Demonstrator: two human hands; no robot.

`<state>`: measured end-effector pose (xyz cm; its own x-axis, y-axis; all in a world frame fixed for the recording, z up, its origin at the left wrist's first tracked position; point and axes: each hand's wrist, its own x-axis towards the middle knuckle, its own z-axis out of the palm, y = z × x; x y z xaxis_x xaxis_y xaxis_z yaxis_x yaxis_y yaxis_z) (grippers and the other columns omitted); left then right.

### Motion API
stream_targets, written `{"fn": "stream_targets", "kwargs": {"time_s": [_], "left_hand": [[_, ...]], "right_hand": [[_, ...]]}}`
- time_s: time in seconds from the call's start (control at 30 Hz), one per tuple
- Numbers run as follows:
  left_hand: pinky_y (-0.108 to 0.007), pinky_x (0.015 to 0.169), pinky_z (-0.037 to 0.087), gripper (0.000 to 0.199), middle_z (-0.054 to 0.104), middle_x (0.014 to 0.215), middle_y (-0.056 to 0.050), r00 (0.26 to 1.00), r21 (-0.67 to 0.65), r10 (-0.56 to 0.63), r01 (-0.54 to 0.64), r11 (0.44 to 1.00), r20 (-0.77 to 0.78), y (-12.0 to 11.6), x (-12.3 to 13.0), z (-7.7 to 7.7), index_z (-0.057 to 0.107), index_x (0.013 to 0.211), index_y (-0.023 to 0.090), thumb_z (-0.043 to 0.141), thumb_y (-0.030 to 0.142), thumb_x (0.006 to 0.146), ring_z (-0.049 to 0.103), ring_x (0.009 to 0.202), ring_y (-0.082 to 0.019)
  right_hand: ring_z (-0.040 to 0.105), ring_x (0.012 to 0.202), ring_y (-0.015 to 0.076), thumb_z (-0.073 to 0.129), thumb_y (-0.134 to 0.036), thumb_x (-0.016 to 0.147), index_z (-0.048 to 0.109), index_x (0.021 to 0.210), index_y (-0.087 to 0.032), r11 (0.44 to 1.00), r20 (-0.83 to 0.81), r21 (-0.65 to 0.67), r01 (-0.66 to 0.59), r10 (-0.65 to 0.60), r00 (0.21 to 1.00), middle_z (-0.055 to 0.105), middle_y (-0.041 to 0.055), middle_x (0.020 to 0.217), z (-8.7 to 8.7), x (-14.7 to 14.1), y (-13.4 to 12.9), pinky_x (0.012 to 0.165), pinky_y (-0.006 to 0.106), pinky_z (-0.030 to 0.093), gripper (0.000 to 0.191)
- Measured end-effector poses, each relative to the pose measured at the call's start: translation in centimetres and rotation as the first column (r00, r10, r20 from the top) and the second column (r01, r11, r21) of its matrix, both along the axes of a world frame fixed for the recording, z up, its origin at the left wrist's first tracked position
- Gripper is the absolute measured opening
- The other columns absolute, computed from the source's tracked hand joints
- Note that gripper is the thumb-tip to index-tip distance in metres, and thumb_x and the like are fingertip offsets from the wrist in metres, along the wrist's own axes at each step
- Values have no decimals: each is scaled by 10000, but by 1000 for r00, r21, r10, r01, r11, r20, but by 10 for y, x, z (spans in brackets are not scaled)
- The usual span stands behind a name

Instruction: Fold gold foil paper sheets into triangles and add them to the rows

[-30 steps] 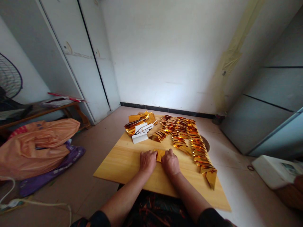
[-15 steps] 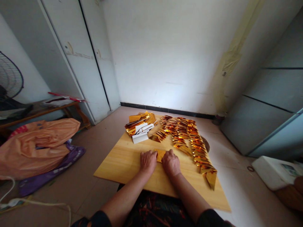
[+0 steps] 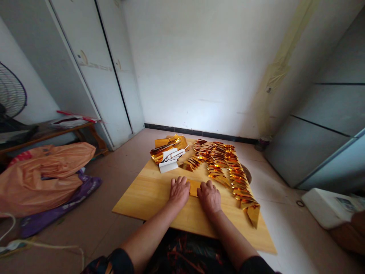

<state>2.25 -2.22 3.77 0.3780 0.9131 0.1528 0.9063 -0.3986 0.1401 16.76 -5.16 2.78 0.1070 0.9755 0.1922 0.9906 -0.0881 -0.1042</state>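
A small sheet of gold foil paper (image 3: pixel 194 188) lies flat on the wooden board (image 3: pixel 142 198), between my two hands. My left hand (image 3: pixel 180 191) has curled fingers closed on the paper's left end. At the right end, my right hand (image 3: pixel 209 195) grips the paper in the same way, knuckles up. Both thumbs are mostly hidden. Beyond the hands, rows of folded gold foil pieces (image 3: pixel 218 154) stand close together, running down the board's right side to a larger folded piece (image 3: pixel 252 213).
A pile of gold foil sheets (image 3: pixel 162 142) and white paper (image 3: pixel 169 166) lies at the board's far left corner. Left on the floor are an orange bag (image 3: pixel 57 163) and a purple bag (image 3: pixel 65 205). A white box (image 3: pixel 327 207) stands at the right.
My hands have moved slightly apart, and more of the gold foil paper shows flat between them. The left fingers are a little more raised. The view has shifted slightly.
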Motion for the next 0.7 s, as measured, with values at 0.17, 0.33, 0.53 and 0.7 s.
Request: {"fn": "stream_targets", "kwargs": {"time_s": [0.17,0.33,0.53,0.7], "left_hand": [[-439,994,284,188,618,1144,-62,988,38,-140,138,990,63,4,-12,-2,652,979,225,486,238,893,478,1107,-231],[-420,962,318,196,613,1166,-63,981,8,-156,156,988,115,4,-20,-3,625,1005,221,581,311,837,488,1123,-243],[-406,961,330,240,583,1258,-61,981,-52,-147,155,987,127,5,-23,-3,619,1060,238,580,270,825,473,1161,-245],[-394,956,346,292,569,1302,-42,976,-26,-176,181,983,129,8,-28,-7,610,1105,256,596,294,817,481,1165,-238]], "right_hand": [[555,848,172,504,-246,897,641,920,-198,999,-40,32,-44,45,998,578,69,974,3,6,1,681,255,381,148],[535,902,159,513,-152,891,697,925,-228,923,-71,144,-356,368,927,612,50,981,0,8,2,759,247,379,201],[532,854,139,504,-242,944,705,956,-256,761,-38,107,-640,646,762,631,17,865,-7,10,-2,761,247,364,202],[529,862,142,502,-253,950,688,950,-249,723,15,74,-687,688,726,636,14,877,-3,16,-3,752,249,353,186]]}}
